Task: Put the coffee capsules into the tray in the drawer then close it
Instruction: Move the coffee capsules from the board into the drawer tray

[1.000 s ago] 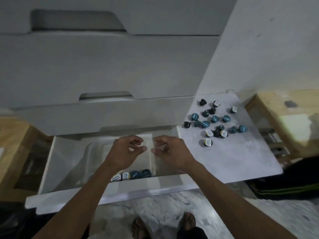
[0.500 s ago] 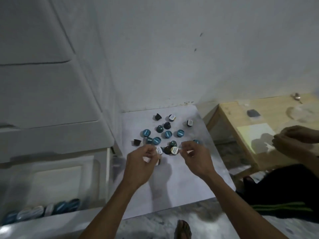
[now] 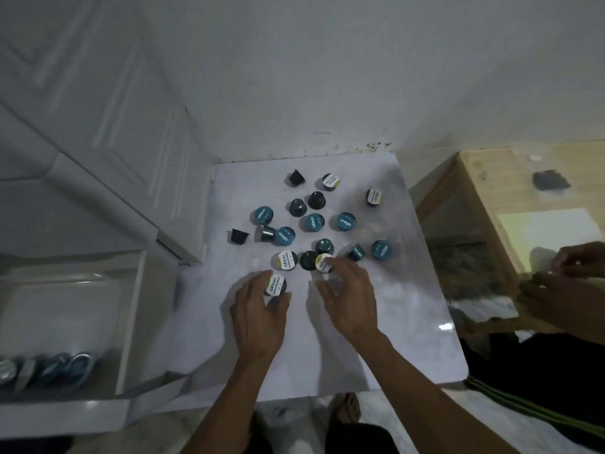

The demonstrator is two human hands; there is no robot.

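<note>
Cabinet (image 3: 98,132): a white unit of drawer fronts fills the left side, reaching up to the wall.
White table (image 3: 409,322): a pale marbled top stands just right of the cabinet, its far edge against the wall; the loose capsules lie on it.
Drawer (image 3: 65,411): the lowest one stands pulled out at bottom left, its front edge toward the person.
Tray (image 3: 59,309): a clear, glossy insert sits inside the drawer; most of its floor is bare.
Wooden table (image 3: 484,198): light wood at the right, with a small dark object lying on top.
Other person (image 3: 556,290): two more hands show at the far right edge, over the wooden table; blurred, and what they hold I cannot tell.
Left hand (image 3: 258,316): low over the near part of the white table, thumb and fingers curled round a white-lidded capsule (image 3: 274,286), which it grips by its dark body.
Right hand (image 3: 347,299): beside the left, fingers spread fairly wide and bent, the fingertips touching another white-lidded capsule (image 3: 323,262) at the near edge of the scatter; it is not closed round it.
Loose capsules (image 3: 313,222): well over a dozen, teal-lidded, white-lidded and plain dark, some upright, some tipped on their sides, clustered mid-table.
Stored capsules (image 3: 62,368): a short row of blue ones leaning on edge at the near end of the tray.
</note>
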